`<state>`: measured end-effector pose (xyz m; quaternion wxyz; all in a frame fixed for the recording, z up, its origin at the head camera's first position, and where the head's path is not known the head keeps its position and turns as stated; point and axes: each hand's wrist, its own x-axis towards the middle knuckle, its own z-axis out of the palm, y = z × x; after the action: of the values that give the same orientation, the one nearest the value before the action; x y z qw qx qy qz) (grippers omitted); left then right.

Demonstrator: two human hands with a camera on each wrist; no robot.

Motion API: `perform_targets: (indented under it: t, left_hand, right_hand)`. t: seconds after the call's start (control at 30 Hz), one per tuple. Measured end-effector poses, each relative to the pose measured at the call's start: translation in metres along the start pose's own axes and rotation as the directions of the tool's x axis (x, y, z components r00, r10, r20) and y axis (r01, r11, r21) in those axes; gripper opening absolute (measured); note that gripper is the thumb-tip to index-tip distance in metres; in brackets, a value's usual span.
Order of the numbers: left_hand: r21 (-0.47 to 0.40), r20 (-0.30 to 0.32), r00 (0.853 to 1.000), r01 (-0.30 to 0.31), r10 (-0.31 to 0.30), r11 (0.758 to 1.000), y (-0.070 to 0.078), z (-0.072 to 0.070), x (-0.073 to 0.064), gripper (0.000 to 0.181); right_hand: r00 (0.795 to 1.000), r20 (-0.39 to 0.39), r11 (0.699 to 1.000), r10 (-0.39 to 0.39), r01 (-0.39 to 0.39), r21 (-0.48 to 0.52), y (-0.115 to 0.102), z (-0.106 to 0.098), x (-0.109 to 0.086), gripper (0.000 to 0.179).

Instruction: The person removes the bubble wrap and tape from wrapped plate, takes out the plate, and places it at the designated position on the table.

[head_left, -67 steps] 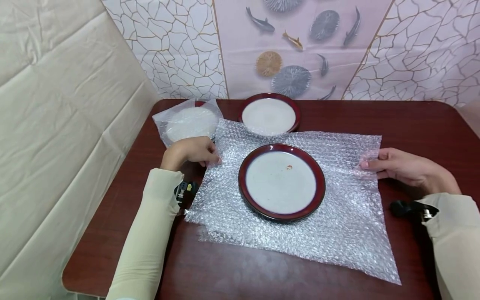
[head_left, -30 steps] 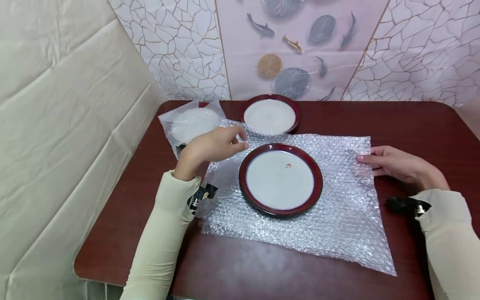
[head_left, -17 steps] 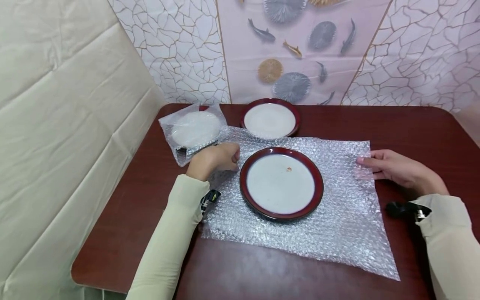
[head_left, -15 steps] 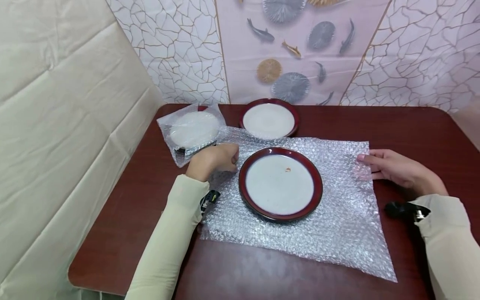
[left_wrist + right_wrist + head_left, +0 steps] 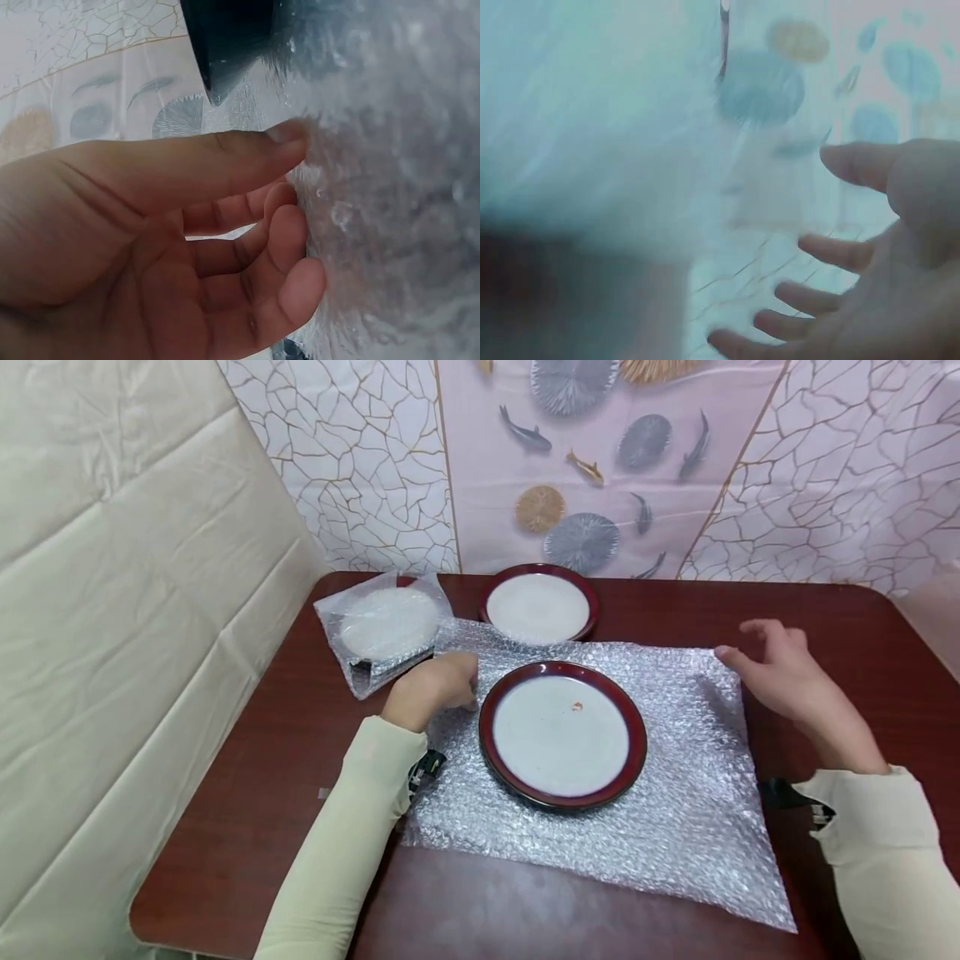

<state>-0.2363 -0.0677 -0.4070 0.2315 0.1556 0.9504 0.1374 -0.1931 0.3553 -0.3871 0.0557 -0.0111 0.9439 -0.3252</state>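
A white dinner plate with a dark red rim lies on a sheet of bubble wrap on the table. Just left of the plate, my left hand rests on the wrap. In the left wrist view, the thumb and bent fingertips of that hand touch the wrap's surface, with a gap between thumb and fingers. My right hand is at the wrap's far right corner, fingers spread. The right wrist view shows that hand holding nothing, apart from the blurred wrap.
Behind the wrap stands a second red-rimmed plate, its near edge under the wrap. At the back left lies a plate wrapped in bubble wrap. The dark red table meets a patterned wall covering at the back.
My left hand has moved from the wrap's left edge inward beside the plate. My right hand has let go of the wrap's right edge and moved toward the far corner.
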Motion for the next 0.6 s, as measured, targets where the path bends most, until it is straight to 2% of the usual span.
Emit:
perform_targets:
  t: [0.07, 0.13, 0.23, 0.33, 0.47, 0.6]
  left_hand:
    - [-0.009, -0.001, 1.0, -0.024, 0.024, 1.0, -0.005, 0.0, 0.002, 0.022]
    - [-0.008, 0.009, 0.997, -0.074, 0.074, 0.997, -0.01, 0.0, 0.005, 0.022]
    - [-0.006, 0.03, 0.99, -0.139, 0.139, 0.99, -0.02, -0.002, 0.006, 0.021]
    - [-0.024, 0.04, 0.989, -0.143, 0.144, 0.989, -0.027, -0.005, 0.005, 0.019]
    - [-0.044, 0.029, 0.992, -0.122, 0.123, 0.992, -0.028, -0.006, 0.003, 0.019]
    - [-0.045, 0.019, 0.991, -0.131, 0.132, 0.99, -0.02, -0.004, 0.006, 0.022]
  right_hand:
    - [1.0, -0.023, 1.0, -0.009, 0.008, -0.027, -0.023, 0.001, -0.002, 0.077]
    - [0.999, -0.004, 0.999, -0.038, 0.038, -0.022, -0.044, -0.001, 0.0, 0.077]
    - [0.995, 0.074, 0.998, -0.061, 0.059, 0.029, -0.071, 0.003, 0.011, 0.071]
    - [0.985, 0.151, 0.992, -0.088, 0.073, 0.099, -0.088, 0.019, 0.026, 0.061]
    - [0.961, 0.267, 0.991, -0.076, 0.044, 0.123, -0.086, 0.047, 0.038, 0.05]
    - [0.916, 0.402, 0.995, 0.004, -0.043, 0.088, -0.067, 0.062, 0.035, 0.043]
